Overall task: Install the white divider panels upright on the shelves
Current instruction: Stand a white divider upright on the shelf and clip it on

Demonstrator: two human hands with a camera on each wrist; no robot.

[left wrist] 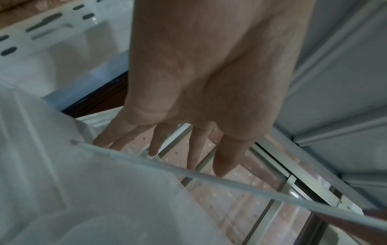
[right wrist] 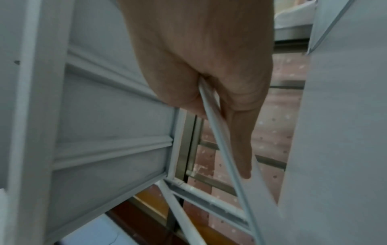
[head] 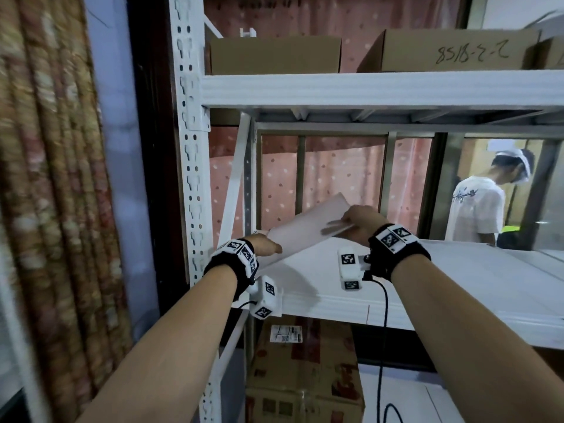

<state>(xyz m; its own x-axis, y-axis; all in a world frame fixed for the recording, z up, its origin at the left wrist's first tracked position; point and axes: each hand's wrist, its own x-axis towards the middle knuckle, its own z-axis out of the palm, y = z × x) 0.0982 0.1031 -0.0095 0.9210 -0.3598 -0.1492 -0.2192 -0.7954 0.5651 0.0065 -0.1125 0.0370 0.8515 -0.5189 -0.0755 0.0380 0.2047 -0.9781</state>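
Not much to read here tbh. The only real writing is black marker scrawled upside down on the cardboard box (head: pixel 451 50) on the top shelf (head: pixel 366 88), which looks like "2-2-8158". The lower box (head: pixel 305 377) has a white sticker (head: pixel 286 333) and red print, both too blurry to read. The wrist tags (head: pixel 348 259) are just black-and-white square codes, and the print on the T-shirt (head: pixel 476 206) is unreadable.

— What do you see?
— A white panel (head: pixel 308 227), tilted over the white shelf (head: pixel 457 279). The right hand (head: pixel 360 222) pinches its high end, the left hand (head: pixel 265 245) touches its low end
— And up top?
— Brown boxes (head: pixel 274 54)
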